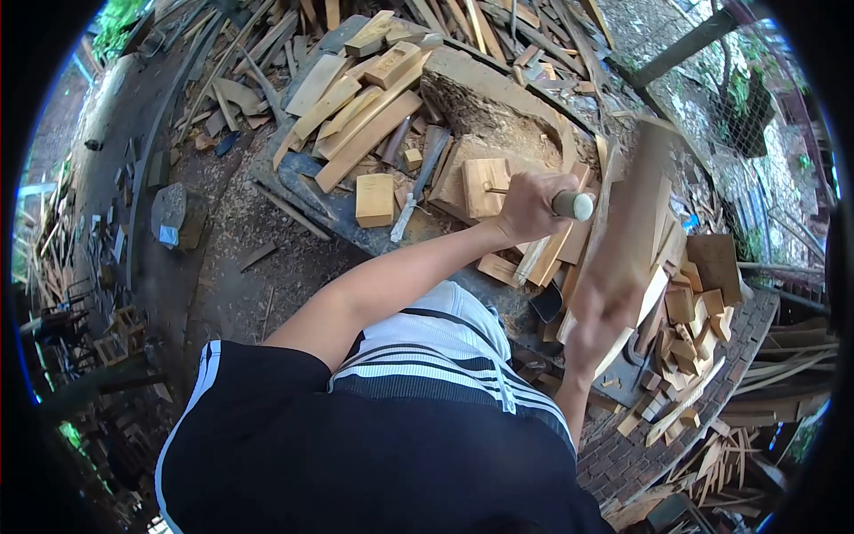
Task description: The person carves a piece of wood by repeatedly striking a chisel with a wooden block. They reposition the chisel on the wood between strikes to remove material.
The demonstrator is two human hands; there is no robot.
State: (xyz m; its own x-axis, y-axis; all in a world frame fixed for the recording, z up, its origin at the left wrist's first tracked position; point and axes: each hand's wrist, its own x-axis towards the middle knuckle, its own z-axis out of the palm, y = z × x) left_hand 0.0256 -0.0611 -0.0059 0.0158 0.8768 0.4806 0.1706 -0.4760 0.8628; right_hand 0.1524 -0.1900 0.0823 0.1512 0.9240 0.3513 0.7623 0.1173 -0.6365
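My left hand is closed around the handle of a chisel, whose pale round butt points toward me. Its thin metal blade reaches a small dark cut in a light wooden block. That block rests on a thick, rough wooden slab. To the right, my right hand grips a long wooden club, raised and smeared by motion. The club is apart from the chisel's butt. A squared wooden block and a flat metal tool with a pale, worn end lie left of the slab.
Planks and cut blocks are piled at the bench's far left. Small wood offcuts crowd the right side. A stump stands on the chip-strewn ground at left. Scrap wood is heaped beyond the bench.
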